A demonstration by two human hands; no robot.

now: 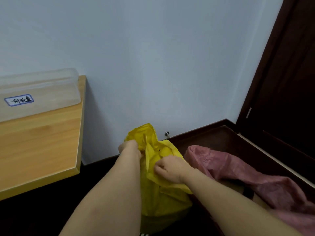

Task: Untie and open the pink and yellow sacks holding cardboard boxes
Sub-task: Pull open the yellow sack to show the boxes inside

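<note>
A yellow sack (pixel 163 198) stands on the dark floor against the wall, its top bunched and crumpled. My left hand (pixel 129 147) grips the bunched neck on its left side. My right hand (pixel 171 167) pinches a fold of the yellow fabric on the near right side of the neck. To the right lies a pink sack (pixel 242 174), slumped along the floor, its mouth loose and a dark opening showing beneath the fabric. What the sacks hold is hidden.
A wooden table (pixel 42 150) with a clear plastic labelled box (pixel 37 92) stands at the left. A pale wall is behind the sacks, with a metal door stopper (pixel 167 134) near the skirting. A dark wooden door (pixel 286 79) fills the right side.
</note>
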